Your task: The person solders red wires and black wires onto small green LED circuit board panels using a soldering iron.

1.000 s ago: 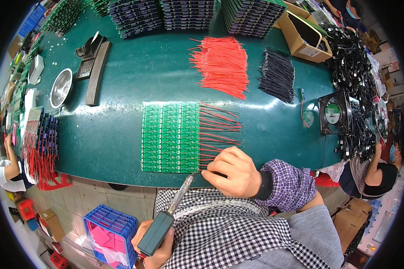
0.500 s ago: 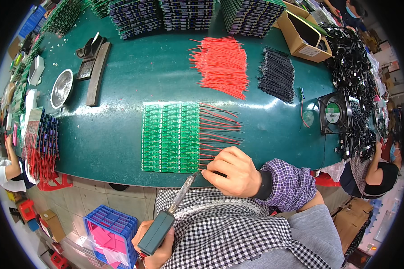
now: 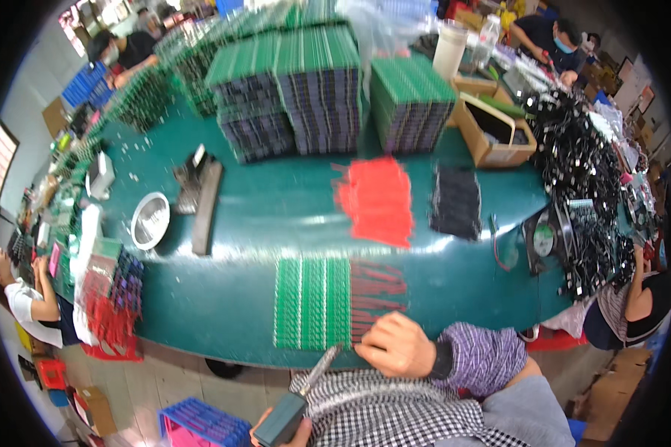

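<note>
A green circuit board panel lies flat near the table's front edge, with a row of red and black wires running off its right side. My left hand, partly cut off at the lower edge, is closed around the dark boxy handle of a soldering iron. The iron's tip points at the panel's lower right corner. Beside that corner my right hand pinches with thumb and forefinger, apparently on a thin wire; blur hides its end. The other fingers are curled.
Behind the panel lie a red wire pile and a black wire pile. Tall stacks of boards stand farther back. A metal bowl is at left, a small fan at right. Other people sit around the table.
The view has tilted upward, so the table sits lower in the picture and more of the far side shows. Both hands remain at the panel's lower right corner.
</note>
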Tool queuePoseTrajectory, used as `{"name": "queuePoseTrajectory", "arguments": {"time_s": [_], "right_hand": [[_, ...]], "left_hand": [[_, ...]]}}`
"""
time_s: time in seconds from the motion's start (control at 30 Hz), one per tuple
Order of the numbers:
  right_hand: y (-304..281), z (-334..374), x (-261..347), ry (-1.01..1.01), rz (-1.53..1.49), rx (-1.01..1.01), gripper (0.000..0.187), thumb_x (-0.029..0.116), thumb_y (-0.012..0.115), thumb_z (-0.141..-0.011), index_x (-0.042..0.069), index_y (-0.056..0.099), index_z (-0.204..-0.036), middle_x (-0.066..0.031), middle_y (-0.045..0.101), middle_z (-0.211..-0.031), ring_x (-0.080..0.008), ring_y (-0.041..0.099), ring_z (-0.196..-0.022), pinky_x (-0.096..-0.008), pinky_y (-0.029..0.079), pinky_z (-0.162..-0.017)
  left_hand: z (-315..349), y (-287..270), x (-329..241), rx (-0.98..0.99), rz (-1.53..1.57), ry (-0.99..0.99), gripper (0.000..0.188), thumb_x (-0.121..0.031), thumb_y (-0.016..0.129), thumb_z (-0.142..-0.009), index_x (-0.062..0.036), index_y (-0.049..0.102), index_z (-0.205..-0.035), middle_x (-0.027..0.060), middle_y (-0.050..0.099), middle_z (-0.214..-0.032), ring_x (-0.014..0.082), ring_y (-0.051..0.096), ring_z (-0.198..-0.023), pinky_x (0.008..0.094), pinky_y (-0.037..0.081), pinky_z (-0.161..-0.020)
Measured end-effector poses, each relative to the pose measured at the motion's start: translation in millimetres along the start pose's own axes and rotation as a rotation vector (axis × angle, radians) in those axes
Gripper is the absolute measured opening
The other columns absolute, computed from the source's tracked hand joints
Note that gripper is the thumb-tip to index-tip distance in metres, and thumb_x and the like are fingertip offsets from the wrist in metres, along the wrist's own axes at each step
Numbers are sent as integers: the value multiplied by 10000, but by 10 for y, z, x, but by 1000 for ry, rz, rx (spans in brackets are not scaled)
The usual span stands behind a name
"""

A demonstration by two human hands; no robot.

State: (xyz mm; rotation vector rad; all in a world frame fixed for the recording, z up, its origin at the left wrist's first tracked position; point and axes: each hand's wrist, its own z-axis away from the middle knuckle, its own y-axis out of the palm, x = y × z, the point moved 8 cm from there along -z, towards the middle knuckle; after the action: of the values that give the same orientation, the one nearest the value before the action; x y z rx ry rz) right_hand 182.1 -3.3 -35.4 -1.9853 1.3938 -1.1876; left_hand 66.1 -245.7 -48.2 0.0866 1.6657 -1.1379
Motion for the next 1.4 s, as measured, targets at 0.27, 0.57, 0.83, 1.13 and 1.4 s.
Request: {"name": "queuePoseTrajectory", "arguments": {"time_s": [0.27,0.57,0.83,1.13,1.4], "right_hand": [[7,85,40,18,-15,9,225,120,686,-772,66,686,-990,-20,627,-914,-202,637,-890,-355,488,-829],[16,62,-1,38,-30,25,224,94,668,-790,85,694,-1012,-8,632,-928,-189,637,-901,-345,488,-834],[-9,124,31,38,14,57,231,89,727,-799,93,744,-1029,4,671,-925,-179,650,-838,-343,498,-775],[-173,296,-20,150,21,64,250,70,704,-798,89,724,-1047,-7,665,-933,-186,644,-857,-339,497,-744],[-569,192,-399,188,-18,97,144,81,722,-813,95,697,-955,-18,649,-934,-207,633,-843,-357,518,-694]], "left_hand": [[-185,15,-92,24,290,-121,343,-108,837,-830,17,738,-1134,127,769,-1070,226,743,-962,358,577,-854],[-229,73,44,24,140,-75,339,-106,843,-831,17,735,-1128,131,756,-1144,229,728,-1042,355,557,-914],[-282,68,23,17,236,-75,426,-72,859,-805,36,707,-1188,140,729,-1234,226,707,-1112,361,538,-970],[-446,-64,63,-163,357,-42,483,-17,859,-793,63,679,-1234,144,730,-1204,215,696,-1098,362,540,-962],[-672,-184,33,-135,183,-88,447,-175,820,-881,-15,669,-1269,152,741,-1197,259,720,-1029,380,549,-906]]}}
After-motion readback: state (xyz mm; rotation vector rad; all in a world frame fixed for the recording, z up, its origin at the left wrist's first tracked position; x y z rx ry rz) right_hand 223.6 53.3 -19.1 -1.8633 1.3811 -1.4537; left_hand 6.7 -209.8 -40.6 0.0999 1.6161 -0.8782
